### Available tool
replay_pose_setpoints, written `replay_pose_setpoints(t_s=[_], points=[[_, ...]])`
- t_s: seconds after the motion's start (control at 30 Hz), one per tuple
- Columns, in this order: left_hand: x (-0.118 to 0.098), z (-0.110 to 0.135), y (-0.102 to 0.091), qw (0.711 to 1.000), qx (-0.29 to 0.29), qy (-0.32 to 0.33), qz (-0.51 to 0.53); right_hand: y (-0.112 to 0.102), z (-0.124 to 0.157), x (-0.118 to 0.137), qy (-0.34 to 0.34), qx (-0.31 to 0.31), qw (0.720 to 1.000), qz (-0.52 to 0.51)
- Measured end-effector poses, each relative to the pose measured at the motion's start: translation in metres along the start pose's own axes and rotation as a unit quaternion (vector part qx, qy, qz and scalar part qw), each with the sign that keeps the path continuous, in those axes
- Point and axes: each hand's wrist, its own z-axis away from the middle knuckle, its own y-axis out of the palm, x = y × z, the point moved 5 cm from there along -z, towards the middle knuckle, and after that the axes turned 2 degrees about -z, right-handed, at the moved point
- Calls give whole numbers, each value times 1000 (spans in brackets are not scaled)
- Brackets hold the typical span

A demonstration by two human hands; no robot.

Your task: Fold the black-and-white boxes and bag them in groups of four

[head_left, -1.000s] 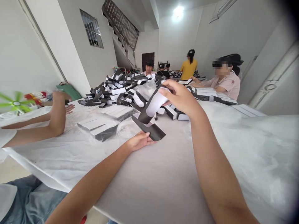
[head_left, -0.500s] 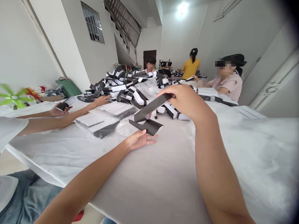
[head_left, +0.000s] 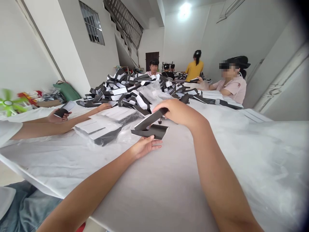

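Observation:
My left hand [head_left: 146, 146] grips the near edge of a curved black card piece [head_left: 155, 131] between thumb and fingers, its other fingers stretched out beneath. Above it, my right hand [head_left: 173, 109] is closed on the end of a black card strip [head_left: 148, 120], which slants down to the left. The strip's lower end meets or overlaps the curved piece; whether the two are joined I cannot tell. Both are held over the white tabletop [head_left: 154, 180]. A clear plastic bag of flat white and black card pieces [head_left: 96, 127] lies left of my hands.
A large heap of folded black-and-white card pieces [head_left: 120, 88] rises behind my hands. On the left, a co-worker's hand [head_left: 59, 115] holds a similar piece. A person in pink [head_left: 231, 85] sits at the right. Clear plastic sheeting [head_left: 270, 154] covers the table's right side.
My right hand has moved down and slightly left, bringing its strip closer to the curved piece. My left hand has hardly moved. The whole view has shifted a little.

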Motion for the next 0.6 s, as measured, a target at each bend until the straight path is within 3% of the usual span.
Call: replay_pose_setpoints(t_s=[0.13,0.27,0.43,0.6], points=[[-8,-1,-6,998,-39,40,-2,9,8,-8,93,132,987,-2],[-16,0,-4,994,-53,65,-64,9,9,-7,114,124,986,-13],[-25,4,2,981,-88,117,-128,16,6,-10,153,130,976,82],[-19,4,6,976,-88,110,-164,24,5,1,103,156,973,134]])
